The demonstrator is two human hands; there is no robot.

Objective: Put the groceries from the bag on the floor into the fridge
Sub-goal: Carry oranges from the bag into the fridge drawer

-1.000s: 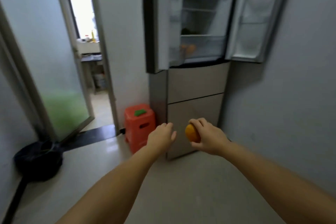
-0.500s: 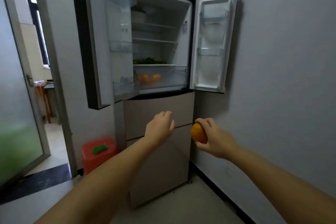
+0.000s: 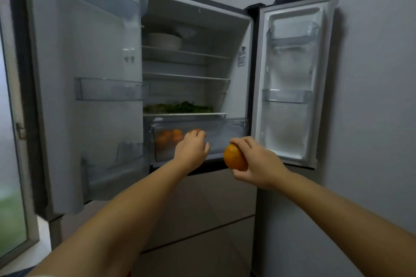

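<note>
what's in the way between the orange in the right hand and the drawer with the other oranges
Both fridge doors are open, so the path there looks clear. The drawer itself looks pushed in, its clear front facing the orange held by the right hand. The left hand is in front of that drawer, perhaps to pull it out.

Both fridge doors stand wide; ahead of the left hand, the shut clear crisper drawer blocks entry.

Orange fruit, dark green leaves, seemingly orange shapes behind clear drawer.
</note>
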